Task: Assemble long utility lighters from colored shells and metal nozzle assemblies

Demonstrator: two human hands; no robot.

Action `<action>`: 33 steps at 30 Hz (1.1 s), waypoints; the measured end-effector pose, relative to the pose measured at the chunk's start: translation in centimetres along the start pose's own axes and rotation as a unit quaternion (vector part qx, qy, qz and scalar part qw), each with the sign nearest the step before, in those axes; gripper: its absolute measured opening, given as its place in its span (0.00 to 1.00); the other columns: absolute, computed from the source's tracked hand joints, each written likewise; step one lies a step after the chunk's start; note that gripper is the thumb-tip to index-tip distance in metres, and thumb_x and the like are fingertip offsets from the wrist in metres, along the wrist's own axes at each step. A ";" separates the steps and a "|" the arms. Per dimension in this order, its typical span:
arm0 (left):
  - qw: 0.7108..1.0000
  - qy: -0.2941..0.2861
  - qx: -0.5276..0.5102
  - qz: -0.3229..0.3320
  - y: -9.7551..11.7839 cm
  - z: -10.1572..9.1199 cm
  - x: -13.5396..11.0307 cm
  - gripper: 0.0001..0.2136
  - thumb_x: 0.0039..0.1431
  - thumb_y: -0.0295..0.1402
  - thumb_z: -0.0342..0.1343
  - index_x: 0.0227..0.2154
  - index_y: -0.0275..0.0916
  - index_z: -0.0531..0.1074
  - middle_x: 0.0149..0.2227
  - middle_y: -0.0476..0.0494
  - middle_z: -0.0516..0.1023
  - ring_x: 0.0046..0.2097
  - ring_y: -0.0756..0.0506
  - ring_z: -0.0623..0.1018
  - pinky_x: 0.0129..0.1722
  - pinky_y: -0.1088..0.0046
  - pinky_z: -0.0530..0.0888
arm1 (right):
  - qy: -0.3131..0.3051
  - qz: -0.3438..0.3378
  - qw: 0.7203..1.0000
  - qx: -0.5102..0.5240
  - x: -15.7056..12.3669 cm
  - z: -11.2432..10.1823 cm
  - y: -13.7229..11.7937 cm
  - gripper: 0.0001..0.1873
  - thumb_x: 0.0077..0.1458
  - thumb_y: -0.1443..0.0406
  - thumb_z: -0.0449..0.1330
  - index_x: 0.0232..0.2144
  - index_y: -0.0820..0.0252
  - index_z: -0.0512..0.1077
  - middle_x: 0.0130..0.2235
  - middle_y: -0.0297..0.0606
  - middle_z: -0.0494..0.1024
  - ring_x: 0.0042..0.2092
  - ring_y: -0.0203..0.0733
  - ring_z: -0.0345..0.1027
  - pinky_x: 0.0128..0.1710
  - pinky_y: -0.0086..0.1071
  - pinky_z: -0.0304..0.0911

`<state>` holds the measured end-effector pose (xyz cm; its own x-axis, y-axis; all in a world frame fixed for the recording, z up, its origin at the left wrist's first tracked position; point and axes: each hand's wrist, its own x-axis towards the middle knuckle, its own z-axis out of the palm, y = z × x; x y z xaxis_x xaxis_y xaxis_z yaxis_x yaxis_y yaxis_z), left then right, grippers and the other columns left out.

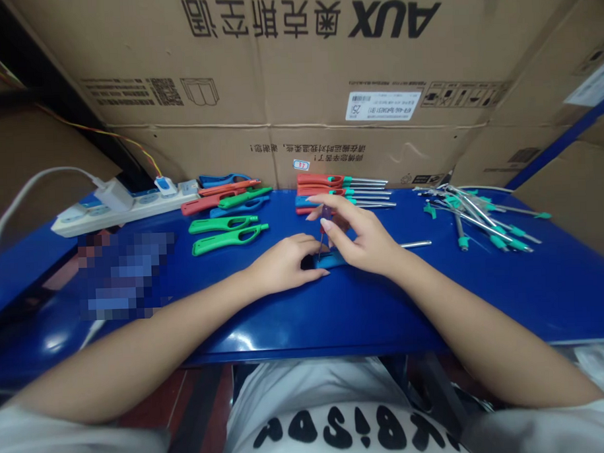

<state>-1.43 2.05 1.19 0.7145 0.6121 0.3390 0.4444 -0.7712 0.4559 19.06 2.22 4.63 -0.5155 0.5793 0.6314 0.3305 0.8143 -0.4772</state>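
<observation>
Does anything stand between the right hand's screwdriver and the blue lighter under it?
Nothing visible does. The right hand holds the screwdriver with its shaft pointing down at the blue lighter, which the left hand holds at one end. Tip contact is too small to tell. The row of lighters lies beyond, off that line.

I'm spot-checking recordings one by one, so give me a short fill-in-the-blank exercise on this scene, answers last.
1. The right hand holds a ____, its shaft pointing down at the blue lighter handle.
2. Of the loose handles, the two nearest the left hand are coloured ____.
3. The loose metal tubes lie on the person's ____ side.
4. The large Latin lettering on the cardboard reads ____.

Missing words: screwdriver; green; right; AUX.
</observation>
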 end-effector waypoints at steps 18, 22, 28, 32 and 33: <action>0.999 0.014 -0.039 -0.024 -0.4 0.5 0.0 0.12 0.57 0.36 0.67 0.38 0.38 0.72 0.38 0.45 0.78 0.41 0.43 0.79 0.44 0.67 0.75 | -0.018 -0.029 0.998 -0.060 -0.2 0.1 0.0 0.24 0.69 0.65 0.49 0.66 0.53 0.58 0.50 0.43 0.79 0.48 0.45 0.77 0.47 0.40 0.74; 0.999 0.012 -0.040 -0.027 -0.3 0.4 0.1 0.11 0.57 0.35 0.67 0.38 0.38 0.73 0.38 0.45 0.79 0.41 0.43 0.79 0.44 0.67 0.75 | -0.007 -0.012 0.999 -0.035 0.0 -0.1 0.2 0.23 0.68 0.65 0.53 0.63 0.53 0.63 0.53 0.42 0.79 0.44 0.43 0.78 0.46 0.37 0.74; 0.998 0.020 -0.035 -0.043 0.0 0.3 0.1 0.12 0.56 0.36 0.68 0.39 0.37 0.73 0.38 0.44 0.79 0.40 0.43 0.79 0.42 0.66 0.76 | 0.028 -0.022 0.993 -0.113 -0.1 0.0 0.0 0.17 0.64 0.59 0.62 0.54 0.54 0.71 0.44 0.39 0.82 0.36 0.41 0.77 0.41 0.35 0.74; 0.999 0.017 -0.039 -0.031 -0.2 0.4 0.1 0.11 0.57 0.35 0.67 0.39 0.38 0.73 0.38 0.45 0.79 0.40 0.43 0.79 0.43 0.66 0.76 | 0.009 -0.025 0.997 -0.070 -0.1 0.3 -0.2 0.21 0.70 0.61 0.52 0.62 0.54 0.64 0.53 0.43 0.79 0.44 0.42 0.78 0.45 0.36 0.74; 0.999 0.016 -0.042 -0.027 -0.2 0.4 0.1 0.10 0.57 0.35 0.66 0.39 0.38 0.73 0.38 0.45 0.79 0.40 0.43 0.79 0.43 0.66 0.76 | 0.003 -0.022 0.999 -0.042 -0.1 0.4 -0.3 0.22 0.71 0.63 0.49 0.65 0.53 0.61 0.55 0.43 0.78 0.43 0.40 0.78 0.44 0.36 0.74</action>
<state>-1.24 2.17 0.85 0.6728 0.6581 0.3381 0.4336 -0.7210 0.5405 18.72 1.89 4.47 -0.5262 0.5431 0.6543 0.3724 0.8389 -0.3968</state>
